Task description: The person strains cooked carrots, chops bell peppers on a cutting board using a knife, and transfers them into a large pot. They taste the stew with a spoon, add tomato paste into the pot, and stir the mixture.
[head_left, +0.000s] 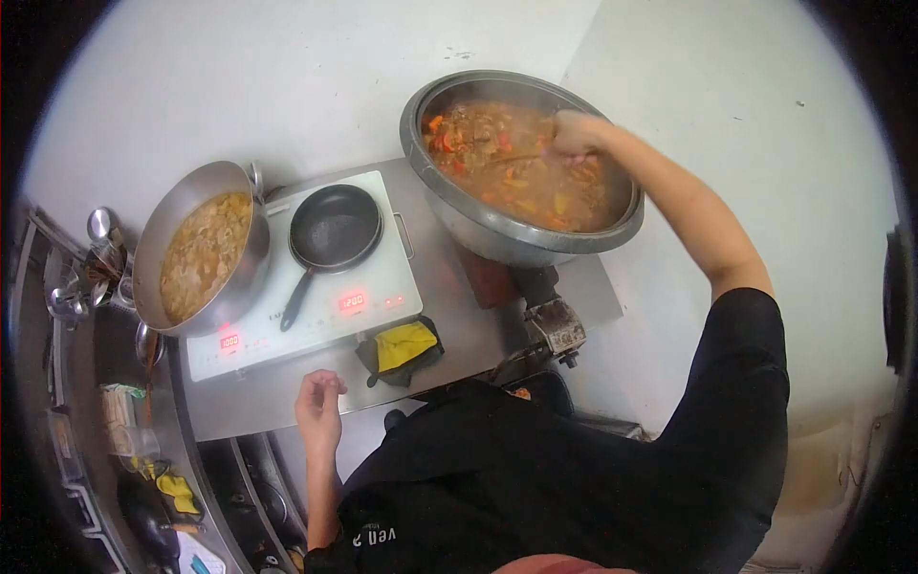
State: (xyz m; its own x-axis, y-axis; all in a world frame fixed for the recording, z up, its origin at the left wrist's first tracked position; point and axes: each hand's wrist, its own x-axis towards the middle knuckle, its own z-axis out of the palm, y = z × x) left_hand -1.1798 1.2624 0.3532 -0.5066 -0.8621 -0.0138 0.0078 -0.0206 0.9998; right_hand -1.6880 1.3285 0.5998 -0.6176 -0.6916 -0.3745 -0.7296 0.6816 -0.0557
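Large pot point(483, 230): ahead of me and to my right, stew point(526, 196) inside, light steam over it.
Pot axis: mouth looks oval from here, long way running far-left to near-right; probably just a viewing slant on a round rim.
Nearer hand: right hand point(577, 137), over the stew, toward the far-right side of the mouth.
Right grip: fist clenched, apparently round a thin utensil point(516, 159); it points left across the stew, far end can't be made out.
Left hand point(320, 394): well apart from the pot, by the near edge of the tabletop point(469, 335); fingers loosely curled, looks to hold nothing. Black-and-yellow cloth point(404, 346) nearby.
Left of pot: white cooktop point(402, 282) with frying pan point(335, 225) and second pot point(251, 287).
Displays: red digits, "1200" right, "1000" left.
Cooktop brand: partly covered, maybe "LU".
Black clothing point(459, 469): white "ven" legible, rest unclear.
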